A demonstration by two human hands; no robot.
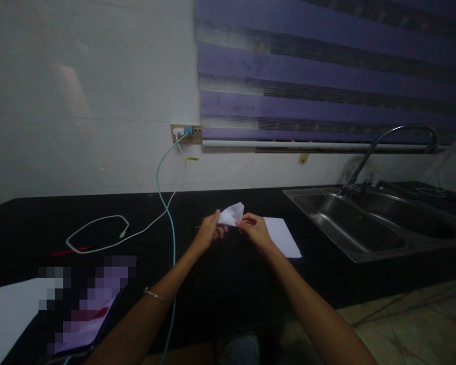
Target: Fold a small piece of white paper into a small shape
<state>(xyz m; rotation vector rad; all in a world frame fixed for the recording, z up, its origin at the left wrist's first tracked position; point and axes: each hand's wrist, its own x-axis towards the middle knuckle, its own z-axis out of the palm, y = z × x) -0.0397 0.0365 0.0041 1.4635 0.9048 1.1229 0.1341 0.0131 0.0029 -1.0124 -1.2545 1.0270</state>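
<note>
A small folded piece of white paper is held up between my two hands, just above the black countertop. My left hand pinches its left edge, thumb on top and fingers curled beneath. At the lower right edge, my right hand grips it between thumb and fingers. One corner of the folded paper points up. Beside my right hand, and partly behind it, white paper sheets lie flat on the counter.
A double steel sink with a curved faucet is at the right. Teal cable and white cable run from the wall outlet across the left counter. White paper, a red pen-like item and a partly blurred device lie left.
</note>
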